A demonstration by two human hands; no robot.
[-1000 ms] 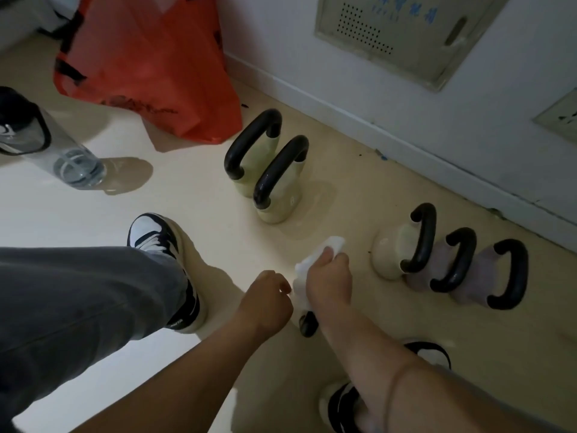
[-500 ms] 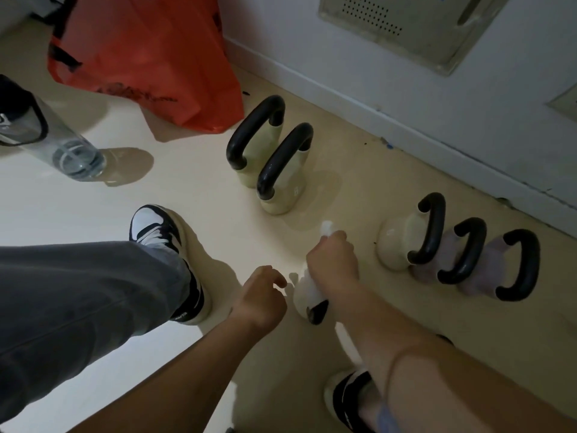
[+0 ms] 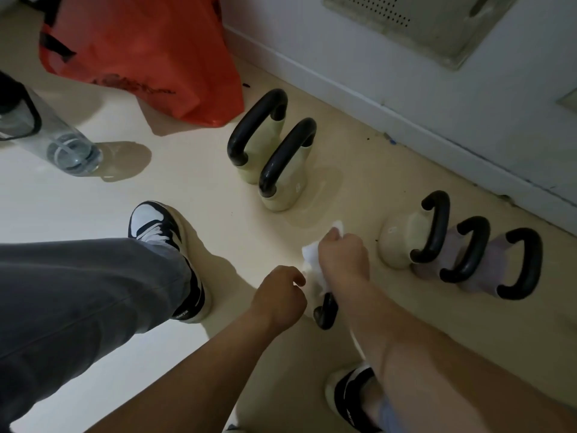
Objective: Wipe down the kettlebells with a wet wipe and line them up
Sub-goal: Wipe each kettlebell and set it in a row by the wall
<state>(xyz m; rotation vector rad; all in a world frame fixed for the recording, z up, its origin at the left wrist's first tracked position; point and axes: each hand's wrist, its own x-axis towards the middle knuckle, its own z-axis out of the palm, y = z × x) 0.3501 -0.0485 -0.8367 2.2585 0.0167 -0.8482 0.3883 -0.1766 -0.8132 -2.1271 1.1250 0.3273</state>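
One kettlebell point(image 3: 326, 310) sat between both hands: right hand point(image 3: 345, 257) gripped the wipe point(image 3: 312, 260), left hand point(image 3: 281, 295) curled, hold unclear; best bet looked like bracing it, wiping all round, then joining the 3 o'clock row point(image 3: 477, 245).

Kettlebells, black handles, on floor: cream pair point(image 3: 288, 182) side by side; row of cream kettlebell point(image 3: 401, 242) and two lilac kettlebells point(image 3: 499, 267); sixth kettlebell point(image 3: 326, 310), mostly hidden. White wet wipe point(image 3: 312, 260), crumpled, on its handle.

Orange bag point(image 3: 140, 51), white wipe point(image 3: 312, 260), cream and lilac kettlebells point(image 3: 284, 198), black handles point(image 3: 287, 151)
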